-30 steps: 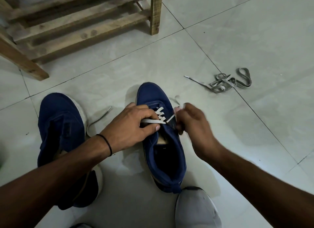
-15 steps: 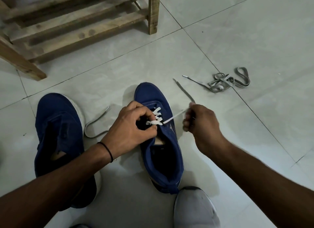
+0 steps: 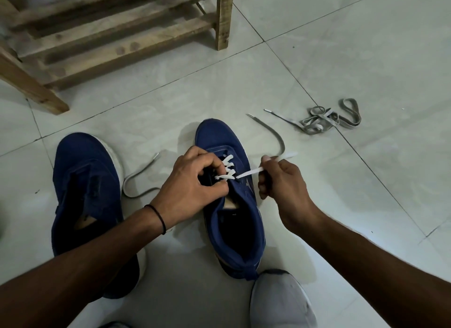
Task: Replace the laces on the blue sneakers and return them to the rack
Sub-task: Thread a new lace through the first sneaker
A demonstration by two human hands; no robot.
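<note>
The right hand has drawn away from the sneaker, fingers curled round the white lace — now taut. The left hand pinches the white lace at the eyelets, sneaker beneath it. Another crossing looks cinched — the second sneaker, left of both hands, looks unlaced.

1. The floor is large pale tiles, glossy, with thin dark grout lines crossing at a slant.
2. A wooden rack stands at the far left, rough slats, two legs on the tiles.
3. Light is dim; a soft sheen lies on the tiles, with small dark specks here and there.
</note>
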